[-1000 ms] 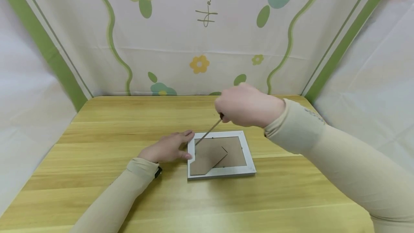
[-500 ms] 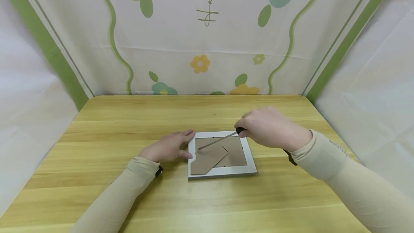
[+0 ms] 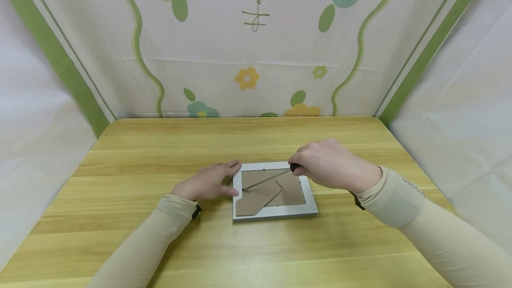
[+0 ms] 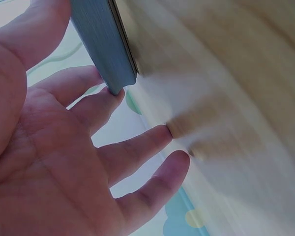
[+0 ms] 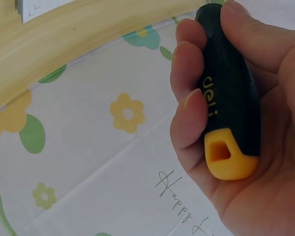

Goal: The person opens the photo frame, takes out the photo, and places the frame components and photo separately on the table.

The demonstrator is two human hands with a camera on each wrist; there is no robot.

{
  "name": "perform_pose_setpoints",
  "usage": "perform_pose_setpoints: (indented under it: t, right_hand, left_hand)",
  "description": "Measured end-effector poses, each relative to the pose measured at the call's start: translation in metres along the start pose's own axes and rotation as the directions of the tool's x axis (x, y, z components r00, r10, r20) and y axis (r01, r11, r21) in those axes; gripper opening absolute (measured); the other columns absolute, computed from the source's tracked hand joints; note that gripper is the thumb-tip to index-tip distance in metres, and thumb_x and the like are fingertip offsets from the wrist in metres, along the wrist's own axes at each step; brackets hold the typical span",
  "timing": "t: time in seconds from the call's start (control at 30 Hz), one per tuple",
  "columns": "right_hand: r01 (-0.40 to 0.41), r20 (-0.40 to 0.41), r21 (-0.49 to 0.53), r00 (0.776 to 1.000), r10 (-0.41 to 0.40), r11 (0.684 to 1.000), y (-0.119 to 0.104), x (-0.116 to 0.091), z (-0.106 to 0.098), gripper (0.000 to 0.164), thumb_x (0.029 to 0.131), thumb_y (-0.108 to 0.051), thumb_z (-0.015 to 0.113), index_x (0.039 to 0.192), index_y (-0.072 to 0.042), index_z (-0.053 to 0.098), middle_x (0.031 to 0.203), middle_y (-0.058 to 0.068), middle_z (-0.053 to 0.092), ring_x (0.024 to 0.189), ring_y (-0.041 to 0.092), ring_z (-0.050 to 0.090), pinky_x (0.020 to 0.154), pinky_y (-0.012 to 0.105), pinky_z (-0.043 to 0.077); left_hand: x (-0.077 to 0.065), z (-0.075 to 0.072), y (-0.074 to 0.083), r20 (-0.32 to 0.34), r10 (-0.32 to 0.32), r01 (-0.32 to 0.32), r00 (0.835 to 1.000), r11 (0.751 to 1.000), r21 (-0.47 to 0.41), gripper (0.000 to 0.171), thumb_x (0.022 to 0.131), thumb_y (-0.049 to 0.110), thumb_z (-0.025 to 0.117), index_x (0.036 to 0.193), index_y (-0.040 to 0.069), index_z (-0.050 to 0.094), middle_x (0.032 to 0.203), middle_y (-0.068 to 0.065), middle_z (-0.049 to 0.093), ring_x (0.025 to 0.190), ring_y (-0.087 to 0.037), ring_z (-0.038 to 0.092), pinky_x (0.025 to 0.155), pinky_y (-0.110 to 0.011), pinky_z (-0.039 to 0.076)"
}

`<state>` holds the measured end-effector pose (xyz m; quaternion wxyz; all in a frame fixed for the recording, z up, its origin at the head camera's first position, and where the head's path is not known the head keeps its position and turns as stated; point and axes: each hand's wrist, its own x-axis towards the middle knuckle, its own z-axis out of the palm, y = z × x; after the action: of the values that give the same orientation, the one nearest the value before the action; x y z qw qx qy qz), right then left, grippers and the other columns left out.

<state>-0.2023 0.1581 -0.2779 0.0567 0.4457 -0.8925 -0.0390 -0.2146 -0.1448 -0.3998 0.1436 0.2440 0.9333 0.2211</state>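
A picture frame (image 3: 276, 211) lies face down on the wooden table, its white border around a brown backing board (image 3: 288, 197). My left hand (image 3: 206, 183) steadies its left side; thumb and fingertips touch the edge, and the other fingertips reach the table in the left wrist view. My right hand (image 3: 332, 166) grips a screwdriver (image 5: 231, 88) by its black handle with a yellow end. The thin shaft slants down to the left across the board, its tip at the inner left edge of the border, close to my left thumb.
Small dark tabs show along the border's inner edges. An angled brown stand flap (image 3: 252, 203) lies on the backing board. Behind the table (image 3: 168, 146) hangs a flower-printed cloth (image 3: 288, 48), with pale cloth at both sides.
My right hand has come down and to the right, laying the screwdriver at a flatter slant. Its tip has shifted slightly toward me along the left inner edge. My left hand stays put.
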Motion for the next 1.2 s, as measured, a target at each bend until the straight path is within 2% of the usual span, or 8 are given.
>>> perform_pose_setpoints:
  t: [0.27,0.4,0.57,0.73,0.8,0.97,1.07,1.2]
  right_hand:
    - [0.019,-0.013,-0.011,1.0,-0.019,1.0,-0.003,0.003,-0.005,0.045,0.087,-0.019,0.078,0.064,-0.021,0.04,0.062,-0.009,0.034,0.056,0.006,0.03,0.048,0.024,0.022]
    - [0.049,-0.017,-0.073,0.999,-0.051,0.996,-0.01,0.01,-0.014,0.048,0.086,-0.016,0.078,0.061,-0.02,0.037,0.06,-0.008,0.031,0.055,0.007,0.026,0.048,0.024,0.02]
    - [0.109,0.001,-0.171,0.994,-0.11,0.979,-0.024,0.026,-0.03,0.04,0.08,-0.004,0.074,0.058,-0.021,0.045,0.057,-0.009,0.036,0.052,0.009,0.027,0.044,0.024,0.023]
    - [0.181,0.02,-0.284,0.983,-0.183,0.941,-0.042,0.046,-0.042,0.041,0.063,0.007,0.057,0.054,-0.021,0.029,0.057,-0.008,0.021,0.055,0.01,0.017,0.045,0.025,0.018]
    - [0.202,0.036,-0.327,0.979,-0.202,0.923,-0.049,0.055,-0.046,0.04,0.061,0.006,0.054,0.054,-0.021,0.025,0.057,-0.007,0.017,0.055,0.011,0.016,0.045,0.025,0.017]
    - [0.224,0.09,-0.381,0.975,-0.205,0.897,-0.073,0.079,-0.055,0.035,0.068,-0.003,0.061,0.053,-0.022,0.035,0.054,-0.009,0.028,0.051,0.011,0.025,0.044,0.027,0.031]
    - [0.231,0.108,-0.427,0.973,-0.204,0.874,-0.088,0.092,-0.059,0.034,0.073,-0.008,0.063,0.054,-0.023,0.039,0.054,-0.009,0.032,0.051,0.01,0.029,0.047,0.027,0.038]
    - [0.254,0.096,-0.495,0.966,-0.238,0.831,-0.1,0.104,-0.06,0.036,0.071,-0.007,0.06,0.054,-0.023,0.033,0.053,-0.01,0.028,0.05,0.009,0.024,0.045,0.025,0.032]
  left_hand:
    - [0.0,0.0,0.001,0.001,-0.013,0.013,1.0,1.0,0.0,0.085,0.088,0.039,0.072,0.156,0.013,0.029,0.162,-0.008,0.021,0.143,-0.043,0.027,0.109,-0.067,0.023]
    - [0.0,-0.001,0.001,0.0,-0.006,0.006,1.0,1.0,0.004,0.085,0.088,0.038,0.072,0.156,0.012,0.029,0.162,-0.009,0.022,0.142,-0.043,0.028,0.109,-0.067,0.024]
    - [-0.001,-0.002,0.001,0.003,-0.007,0.007,1.0,1.0,0.003,0.084,0.089,0.038,0.072,0.156,0.011,0.03,0.162,-0.01,0.023,0.142,-0.043,0.028,0.108,-0.068,0.023]
    - [-0.001,-0.002,0.001,0.002,0.006,-0.006,1.0,1.0,0.0,0.084,0.089,0.038,0.071,0.156,0.009,0.03,0.162,-0.011,0.023,0.142,-0.043,0.028,0.109,-0.067,0.024]
    - [-0.001,-0.002,0.0,0.002,0.014,-0.014,1.0,1.0,-0.004,0.084,0.089,0.038,0.071,0.156,0.009,0.03,0.162,-0.011,0.023,0.142,-0.043,0.028,0.109,-0.066,0.025]
    - [-0.002,-0.002,-0.003,-0.009,0.044,-0.044,0.999,0.999,-0.009,0.083,0.089,0.038,0.072,0.156,0.013,0.03,0.161,-0.007,0.024,0.142,-0.04,0.03,0.11,-0.064,0.026]
    - [-0.003,-0.003,-0.003,-0.044,0.087,-0.089,0.995,0.995,-0.044,0.074,0.088,0.034,0.075,0.152,0.018,0.042,0.156,-0.002,0.037,0.14,-0.03,0.037,0.109,-0.055,0.033]
    - [-0.004,-0.003,-0.004,-0.095,0.125,-0.137,0.988,0.982,-0.127,0.066,0.085,0.026,0.08,0.143,0.024,0.047,0.145,0.006,0.046,0.13,-0.018,0.044,0.105,-0.044,0.039]
